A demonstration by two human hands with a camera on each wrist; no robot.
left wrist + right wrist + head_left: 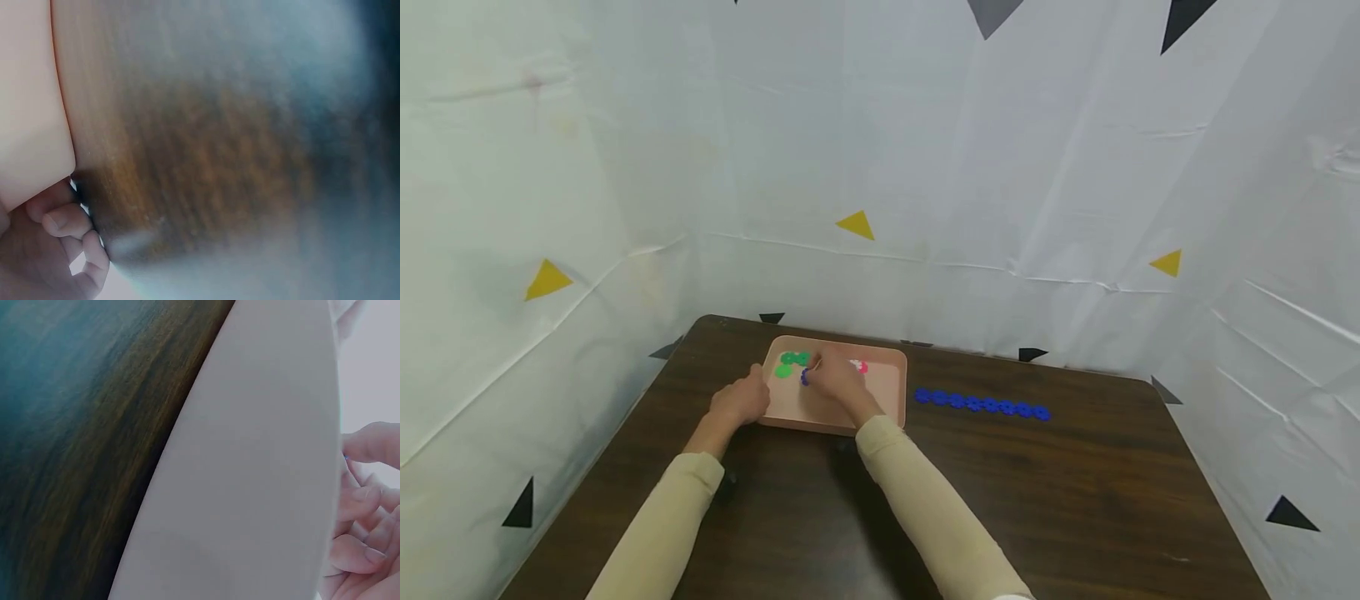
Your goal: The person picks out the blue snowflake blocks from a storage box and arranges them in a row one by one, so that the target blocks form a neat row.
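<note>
A pink tray [883, 383] sits on the table's far left part. My left hand [743, 398] grips its left edge; in the left wrist view the curled fingers [67, 220] are against the tray's wall [31, 112]. Over the middle of the tray, my right hand [837, 377] pinches a small blue flower-shaped piece [805, 377], mostly hidden by the fingers. Only a speck of blue shows between thumb and finger in the right wrist view. Green flower-shaped pieces [788, 358] and a light green piece [783, 372] lie left of it, and a pink-and-white piece [860, 366] behind the right hand.
A row of several blue flower-shaped pieces [973, 403] runs across the dark wooden table [1075, 492] to the right of the tray. White sheeting [925, 167] with yellow and black triangles hangs behind and beside the table.
</note>
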